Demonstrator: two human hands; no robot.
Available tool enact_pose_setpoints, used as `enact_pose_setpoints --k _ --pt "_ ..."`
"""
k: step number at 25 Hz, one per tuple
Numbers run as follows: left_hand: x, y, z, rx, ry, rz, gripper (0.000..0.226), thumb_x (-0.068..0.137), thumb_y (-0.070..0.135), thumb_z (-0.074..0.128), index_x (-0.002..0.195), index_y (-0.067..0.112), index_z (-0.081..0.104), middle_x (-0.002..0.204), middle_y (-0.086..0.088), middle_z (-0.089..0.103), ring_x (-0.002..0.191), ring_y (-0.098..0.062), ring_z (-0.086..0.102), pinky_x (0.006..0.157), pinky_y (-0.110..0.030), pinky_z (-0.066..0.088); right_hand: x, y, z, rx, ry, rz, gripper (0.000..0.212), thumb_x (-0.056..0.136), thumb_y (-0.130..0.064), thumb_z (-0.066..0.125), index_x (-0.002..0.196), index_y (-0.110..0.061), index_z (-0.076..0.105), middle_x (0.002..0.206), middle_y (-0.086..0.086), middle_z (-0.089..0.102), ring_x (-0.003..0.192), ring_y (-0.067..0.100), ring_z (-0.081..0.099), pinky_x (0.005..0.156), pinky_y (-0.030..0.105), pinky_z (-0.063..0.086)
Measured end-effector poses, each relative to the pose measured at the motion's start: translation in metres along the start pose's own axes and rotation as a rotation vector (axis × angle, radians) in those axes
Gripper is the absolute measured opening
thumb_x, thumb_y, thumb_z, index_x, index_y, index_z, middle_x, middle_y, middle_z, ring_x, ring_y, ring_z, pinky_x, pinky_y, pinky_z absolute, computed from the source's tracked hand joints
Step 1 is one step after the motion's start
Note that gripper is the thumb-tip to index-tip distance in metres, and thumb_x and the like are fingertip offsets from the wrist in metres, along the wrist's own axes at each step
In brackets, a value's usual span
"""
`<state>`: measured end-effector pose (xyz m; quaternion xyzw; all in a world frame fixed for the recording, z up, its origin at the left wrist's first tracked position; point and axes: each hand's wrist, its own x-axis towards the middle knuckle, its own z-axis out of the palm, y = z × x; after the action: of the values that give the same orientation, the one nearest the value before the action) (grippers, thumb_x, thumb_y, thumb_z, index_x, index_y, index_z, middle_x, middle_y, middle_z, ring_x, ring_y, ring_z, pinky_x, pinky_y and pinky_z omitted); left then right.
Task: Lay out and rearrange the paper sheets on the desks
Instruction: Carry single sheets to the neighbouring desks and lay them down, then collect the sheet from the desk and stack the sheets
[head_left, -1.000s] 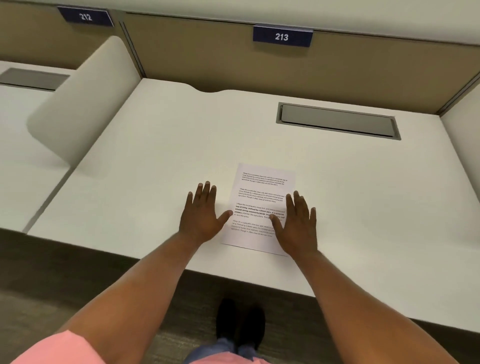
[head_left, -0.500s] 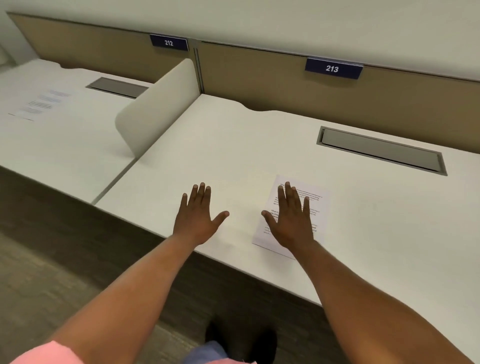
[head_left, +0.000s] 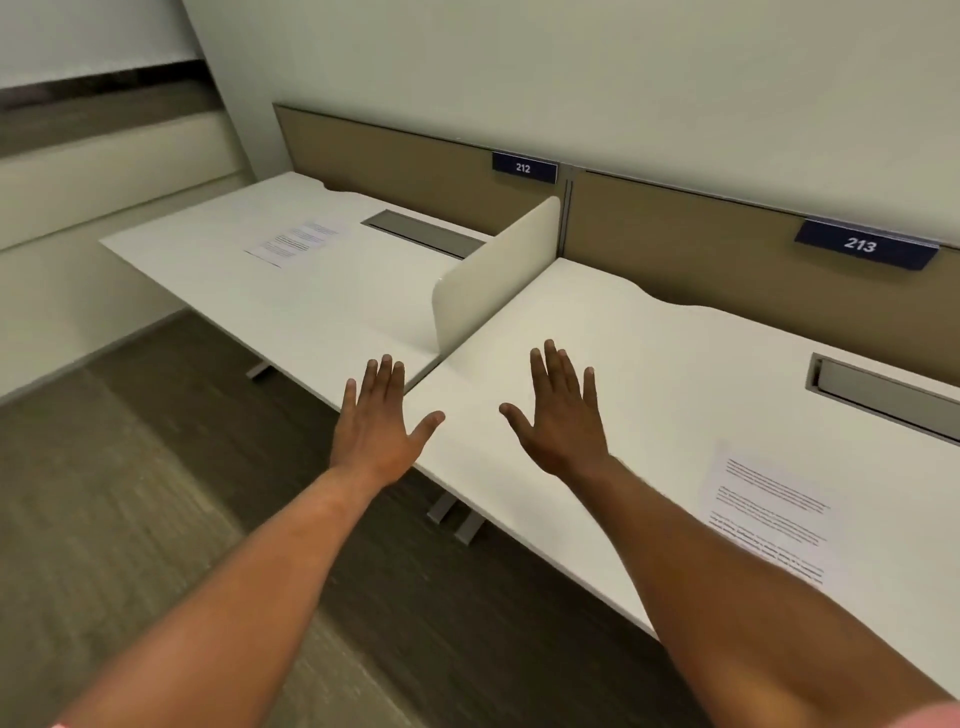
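Note:
A printed paper sheet (head_left: 774, 512) lies flat on the white desk labelled 213 (head_left: 649, 364), partly hidden by my right forearm. A second printed sheet (head_left: 293, 243) lies on the neighbouring desk labelled 212 (head_left: 291, 306) at the left. My left hand (head_left: 382, 423) is open, palm down, at the front corner where the two desks meet. Open as well, my right hand (head_left: 561, 418) hovers over desk 213, well left of the near sheet. Neither hand holds anything.
A cream divider panel (head_left: 496, 273) stands between the two desks. Tan back panels carry number signs 212 (head_left: 523, 168) and 213 (head_left: 862, 244). Each desk has a grey cable hatch (head_left: 423, 235). Desk legs (head_left: 457, 514) and carpeted floor lie below left.
Both hands have come off the sheet on desk 213 and moved left. The view has swung left, bringing desk 212 and its sheet into fuller view.

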<state>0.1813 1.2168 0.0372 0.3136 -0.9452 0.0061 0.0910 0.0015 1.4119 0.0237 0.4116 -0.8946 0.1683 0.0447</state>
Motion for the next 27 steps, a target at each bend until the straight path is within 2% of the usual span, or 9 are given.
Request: enact_pose_setpoints --k 8,14,24,27 --pt "0.021 -0.196 -0.044 0.026 0.079 -0.108 0.100 0.089 0.081 0.016 0.161 0.012 0.002 0.170 -0.007 -0.003 0.156 -0.019 -0.009 0.126 -0.045 -0.005 0.099 -0.179 0.043 0.030 0.053 -0.121 0.086 0.098 -0.073 0.021 0.163 -0.024 -0.007 0.171 -0.001 -0.015 0.158 0.019 -0.012 0.127 0.052 -0.004" --pt "0.052 -0.307 -0.058 0.019 0.095 -0.213 0.101 0.089 0.080 0.019 0.161 0.011 0.003 0.170 -0.007 -0.004 0.157 -0.020 -0.009 0.127 -0.047 -0.002 0.182 -0.266 0.078 0.064 0.071 -0.211 0.086 0.098 -0.072 0.021 0.162 -0.023 -0.009 0.171 0.000 -0.017 0.157 0.018 -0.015 0.127 0.052 -0.005" --pt "0.211 -0.475 -0.053 0.103 0.047 -0.250 0.103 0.086 0.083 0.008 0.161 0.014 -0.004 0.169 -0.003 -0.010 0.155 -0.018 -0.015 0.127 -0.045 -0.004 0.400 -0.391 0.188 0.172 0.020 -0.283 0.086 0.097 -0.073 0.020 0.162 -0.024 -0.009 0.171 -0.001 -0.016 0.157 0.019 -0.013 0.127 0.051 -0.004" --pt "0.271 -0.524 -0.053 0.088 0.051 -0.275 0.100 0.089 0.082 0.012 0.161 0.014 -0.005 0.169 -0.003 -0.012 0.155 -0.017 -0.016 0.127 -0.045 -0.003 0.465 -0.428 0.207 0.194 0.000 -0.300 0.086 0.097 -0.073 0.019 0.162 -0.024 -0.009 0.171 -0.001 -0.015 0.158 0.018 -0.012 0.128 0.051 -0.004"
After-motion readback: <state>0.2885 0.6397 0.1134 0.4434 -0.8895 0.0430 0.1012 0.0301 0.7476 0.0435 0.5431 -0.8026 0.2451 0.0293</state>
